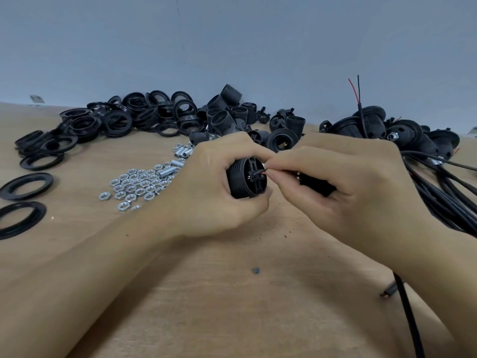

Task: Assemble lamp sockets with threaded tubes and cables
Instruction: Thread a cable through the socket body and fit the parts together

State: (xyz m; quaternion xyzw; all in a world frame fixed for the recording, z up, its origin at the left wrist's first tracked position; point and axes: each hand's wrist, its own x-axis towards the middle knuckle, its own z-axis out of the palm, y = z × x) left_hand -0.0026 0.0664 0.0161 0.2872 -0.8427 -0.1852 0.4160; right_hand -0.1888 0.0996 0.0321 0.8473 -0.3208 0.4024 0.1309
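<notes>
At frame centre a black ribbed lamp socket (246, 178) lies on its side, its terminal end facing right, where a red wire tip (265, 172) meets it. Its black cable (410, 316) trails to the lower right edge. Short silver threaded tubes (178, 161) lie left of centre.

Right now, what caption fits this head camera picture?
Left hand holds a black socket while right hand pushes in a wire.

Bare tabletop (232, 306) lies open along the near edge beneath my forearms. Rings (108, 120) and sockets (232, 109) crowd the far edge, nuts (134, 184) block my left, and cables (444, 192) with finished sockets (402, 130) bar the right edge.
</notes>
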